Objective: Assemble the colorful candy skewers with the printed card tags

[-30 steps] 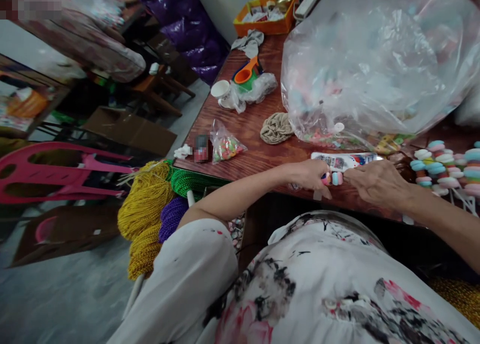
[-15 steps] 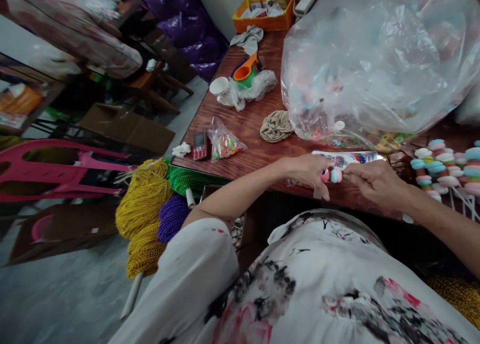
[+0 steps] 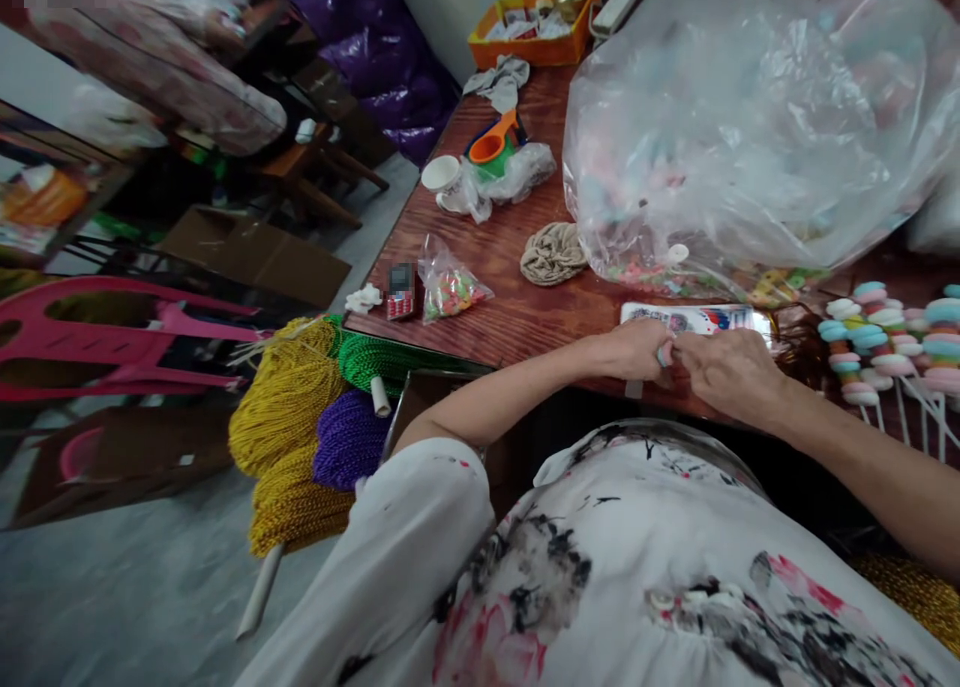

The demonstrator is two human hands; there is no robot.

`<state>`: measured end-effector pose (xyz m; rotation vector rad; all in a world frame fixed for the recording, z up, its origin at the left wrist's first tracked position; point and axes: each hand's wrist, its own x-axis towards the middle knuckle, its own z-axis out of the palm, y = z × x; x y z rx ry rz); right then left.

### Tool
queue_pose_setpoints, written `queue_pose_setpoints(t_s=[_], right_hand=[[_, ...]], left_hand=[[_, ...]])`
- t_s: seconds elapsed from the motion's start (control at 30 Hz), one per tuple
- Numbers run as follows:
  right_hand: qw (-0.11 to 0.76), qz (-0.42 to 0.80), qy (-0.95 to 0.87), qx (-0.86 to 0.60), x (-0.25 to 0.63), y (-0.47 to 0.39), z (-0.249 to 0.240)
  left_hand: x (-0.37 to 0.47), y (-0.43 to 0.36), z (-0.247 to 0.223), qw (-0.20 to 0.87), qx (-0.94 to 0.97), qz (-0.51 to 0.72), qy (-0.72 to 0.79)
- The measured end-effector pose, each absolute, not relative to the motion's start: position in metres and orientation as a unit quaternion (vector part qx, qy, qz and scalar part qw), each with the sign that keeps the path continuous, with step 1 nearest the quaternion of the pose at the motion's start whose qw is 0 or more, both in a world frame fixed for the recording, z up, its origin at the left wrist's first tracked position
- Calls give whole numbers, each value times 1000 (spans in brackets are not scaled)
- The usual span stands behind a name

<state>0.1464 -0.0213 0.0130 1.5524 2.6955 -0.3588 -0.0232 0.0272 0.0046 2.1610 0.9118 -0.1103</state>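
My left hand (image 3: 636,353) is closed around a short stack of pastel pieces (image 3: 665,354); only a pink and pale blue end shows past the fingers. Against that end, my right hand (image 3: 729,369) has its fingers pinched together, and whatever they hold is hidden. Both hands meet at the table's front edge. Just behind them lies a white printed packet (image 3: 697,319). To the right, several white sticks carry stacked pastel pieces (image 3: 876,332) in pink, blue and yellow.
A large clear plastic bag (image 3: 720,127) fills the table's back right. Leftward lie a brown cloth bundle (image 3: 553,253), a small bag of colourful pieces (image 3: 452,289), a phone (image 3: 400,292) and a white cup (image 3: 441,173). Yellow cord (image 3: 289,417) hangs beside the table, near a pink chair (image 3: 112,339).
My left hand has closed over the pastel stack, which showed more between the hands before. My right hand has shifted slightly left and down, against the left.
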Motion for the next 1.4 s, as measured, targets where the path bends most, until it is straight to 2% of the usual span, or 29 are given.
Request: queue_pose_setpoints(t_s=[0.1, 0.2, 0.3, 0.4, 0.53, 0.67, 0.73, 0.8, 0.93, 1.13, 1.27, 1.4], right_hand=[[-89, -101, 846, 516, 156, -22, -5], [-229, -48, 822, 519, 164, -28, -20], [-305, 53, 810, 498, 157, -36, -29], [-282, 122, 815, 492, 140, -41, -38], [-244, 52, 822, 511, 126, -44, -55], [-256, -50, 805, 533, 131, -46, -63], [-255, -67, 797, 544, 134, -46, -62], [-255, -58, 793, 551, 134, -46, -59], [-294, 6, 799, 524, 136, -44, -52], [-347, 114, 832, 417, 151, -39, -21], [-320, 141, 858, 377, 149, -34, -7], [-311, 145, 856, 387, 146, -30, -13]], left_hand=[[-39, 18, 20, 294, 887, 80, 348], [-58, 2, 37, 156, 872, 225, 406], [-64, -12, 31, 166, 824, 256, 478], [-57, -16, 2, 248, 790, 221, 516], [-54, -17, -24, 247, 765, 176, 568], [-63, -13, -11, 97, 831, 161, 523], [-67, -2, -3, 8, 876, 135, 464], [-67, 14, -1, -26, 914, 87, 396], [-70, 45, -8, 34, 959, -16, 281], [-69, 43, 12, 145, 960, 10, 237], [-56, 27, 19, 130, 948, 12, 290], [-52, 20, 13, 116, 948, 41, 295]])
